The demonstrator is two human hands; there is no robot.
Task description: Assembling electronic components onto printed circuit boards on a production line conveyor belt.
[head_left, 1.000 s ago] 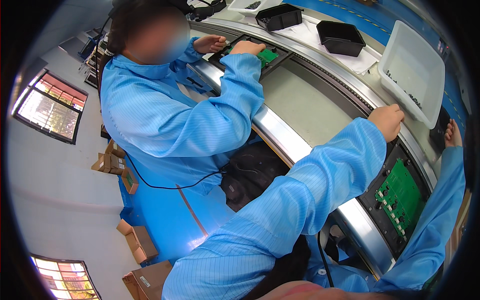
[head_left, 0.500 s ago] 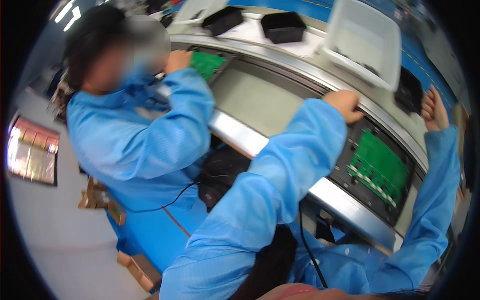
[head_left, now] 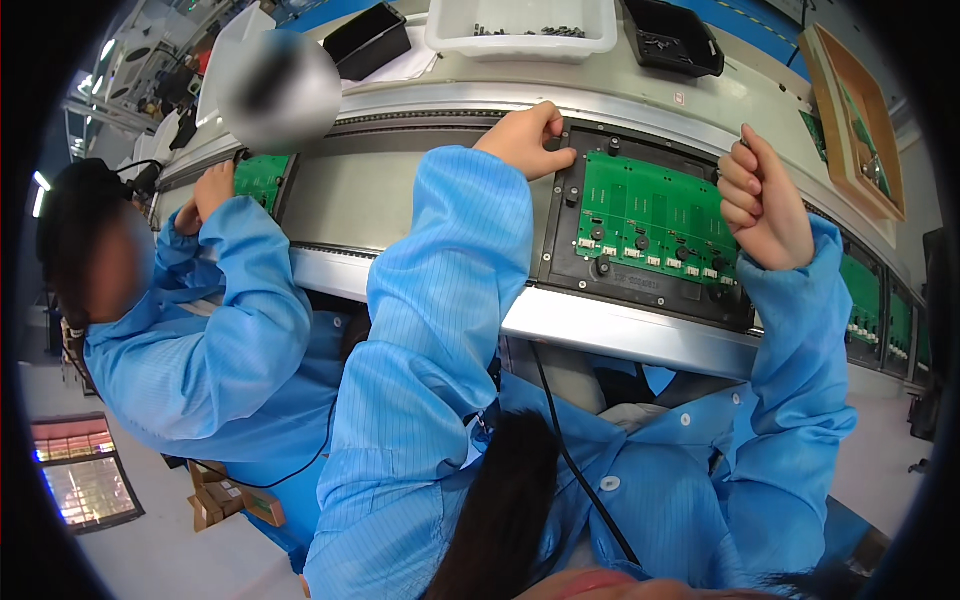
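A green circuit board (head_left: 655, 205) lies in a black fixture tray (head_left: 640, 285) on the conveyor in front of me. White connectors and round black knobs line the board's near side. At the tray's far left corner, my left hand (head_left: 522, 140) has its thumb and curled fingers closed on the tray's edge. Raised over the right end of the board, my right hand (head_left: 765, 205) is curled with thumb and forefinger together. A tiny dark thing shows at those fingertips, too small to name.
Beyond the conveyor rail (head_left: 420, 100) stand a white bin (head_left: 520, 45) of small dark parts, black bins (head_left: 675, 40) and a cardboard box (head_left: 850, 120). More boards in trays (head_left: 862, 300) sit to the right. A co-worker (head_left: 200, 300) handles another board (head_left: 262, 180) on my left.
The view has swung round to the right and levelled. My right hand has come in from beside the far bin to over the board's right end. My left hand stays at the tray's corner.
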